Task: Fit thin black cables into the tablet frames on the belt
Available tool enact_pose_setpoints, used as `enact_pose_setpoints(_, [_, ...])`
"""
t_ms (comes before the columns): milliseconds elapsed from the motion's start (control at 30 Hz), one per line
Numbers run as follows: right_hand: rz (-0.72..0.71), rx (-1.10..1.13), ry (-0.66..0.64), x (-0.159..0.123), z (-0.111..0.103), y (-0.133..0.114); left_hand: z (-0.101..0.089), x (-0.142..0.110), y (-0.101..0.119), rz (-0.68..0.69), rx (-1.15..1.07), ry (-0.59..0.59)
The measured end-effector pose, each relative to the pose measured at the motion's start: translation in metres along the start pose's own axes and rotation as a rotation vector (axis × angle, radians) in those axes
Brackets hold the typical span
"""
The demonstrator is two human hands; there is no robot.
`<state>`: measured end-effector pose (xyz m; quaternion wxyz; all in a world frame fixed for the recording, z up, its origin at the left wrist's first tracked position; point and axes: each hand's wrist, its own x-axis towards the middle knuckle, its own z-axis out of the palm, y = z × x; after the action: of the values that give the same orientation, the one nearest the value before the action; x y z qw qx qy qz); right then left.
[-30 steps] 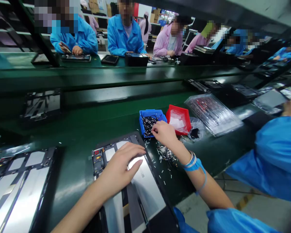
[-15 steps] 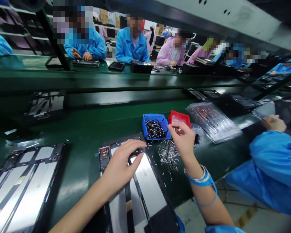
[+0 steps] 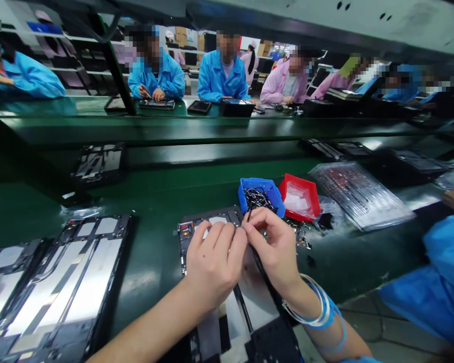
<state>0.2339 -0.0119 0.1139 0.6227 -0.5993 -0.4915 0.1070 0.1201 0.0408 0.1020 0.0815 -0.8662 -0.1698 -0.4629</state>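
Right hand has left the bin, pinching probably a cable; left hand, grip unclear, bends over the tablet, steadying it

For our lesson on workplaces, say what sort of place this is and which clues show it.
Probably an electronics assembly line: opened tablet-like devices lie on the green bench, a blue bin holds small black cables, and workers in matching blue coats sit opposite.

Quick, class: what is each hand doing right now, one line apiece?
Left hand: bent over the device; fingertips hidden, grip cannot be told.
Right hand: pinched shut, apparently on a thin black part.
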Motion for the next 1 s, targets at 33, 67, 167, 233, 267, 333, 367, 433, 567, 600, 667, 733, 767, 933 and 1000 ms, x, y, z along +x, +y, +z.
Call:
enact_pose_setpoints(33, [-0.002,-0.011,-0.017,0.0,0.0,0.0,-0.001,-0.001,0.0,0.012,-0.004,0.001])
enact_pose_setpoints(67, [-0.004,-0.023,-0.036,0.0,-0.001,0.001,-0.001,-0.001,0.0,0.006,-0.034,0.001])
enact_pose_setpoints(167, [-0.055,-0.086,-0.045,-0.002,-0.006,0.004,-0.003,0.001,-0.003,-0.23,-0.342,-0.08])
enact_pose_setpoints(233, [-0.175,-0.173,0.025,-0.005,-0.01,0.007,-0.005,0.006,-0.005,-0.551,-0.69,-0.206])
enact_pose_setpoints(267, [-0.266,-0.227,0.066,-0.007,-0.012,0.009,-0.006,0.009,-0.006,-0.714,-0.852,-0.267])
enact_pose_setpoints(333, [-0.464,-0.336,0.108,-0.009,-0.015,0.012,-0.006,0.014,-0.008,-0.952,-1.09,-0.334])
enact_pose_setpoints(367, [-0.547,-0.384,0.103,-0.01,-0.016,0.014,-0.005,0.015,-0.009,-1.019,-1.165,-0.343])
enact_pose_setpoints(433, [-0.637,-0.461,0.084,-0.01,-0.017,0.016,-0.003,0.016,-0.009,-1.079,-1.255,-0.341])
enact_pose_setpoints(567, [-0.606,-0.497,0.117,-0.007,-0.019,0.018,0.002,0.011,-0.007,-1.072,-1.302,-0.391])
enact_pose_setpoints(600, [-0.595,-0.487,0.122,-0.007,-0.019,0.018,0.003,0.011,-0.006,-1.064,-1.311,-0.41])
enact_pose_setpoints(667, [-0.581,-0.46,0.116,-0.006,-0.021,0.016,0.002,0.01,-0.005,-1.052,-1.34,-0.436])
enact_pose_setpoints(733, [-0.569,-0.441,0.093,-0.006,-0.023,0.013,0.002,0.011,-0.005,-1.037,-1.353,-0.44])
enact_pose_setpoints(767, [-0.562,-0.434,0.075,-0.006,-0.025,0.012,0.001,0.012,-0.005,-1.023,-1.35,-0.441])
enact_pose_setpoints(933, [-0.57,-0.432,-0.01,-0.006,-0.035,0.015,0.003,0.011,-0.009,-0.969,-1.347,-0.521])
enact_pose_setpoints(1000, [-0.576,-0.492,0.021,-0.007,-0.042,0.02,0.004,0.009,-0.009,-0.994,-1.384,-0.569])
